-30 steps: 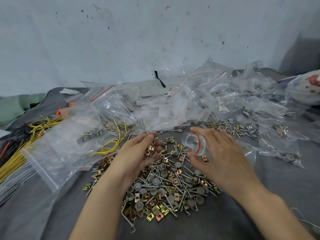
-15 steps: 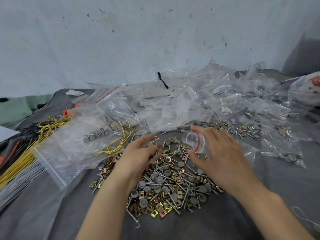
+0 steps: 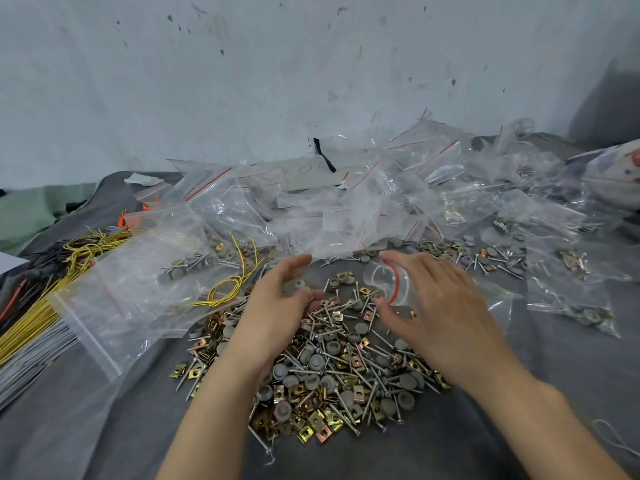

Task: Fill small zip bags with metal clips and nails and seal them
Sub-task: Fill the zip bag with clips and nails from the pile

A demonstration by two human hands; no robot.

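— Item one, what do we log behind the work surface?
— We log a pale wall (image 3: 242,81), whitish-blue, plain, flecked with small dark marks and chips, running across the whole upper view.
— Any corner?
— We note a darker, shadowed stretch (image 3: 609,98) at the far right where the wall turns.
— The surface itself?
— We enter a dark grey cloth (image 3: 571,393), slightly creased, covering everything in front of us up to the wall.
— Beyond its left edge?
— We record a pale green fabric (image 3: 31,216) by the wall.
— Light?
— We list it as soft and even, no hard shadows; we cannot tell its source.
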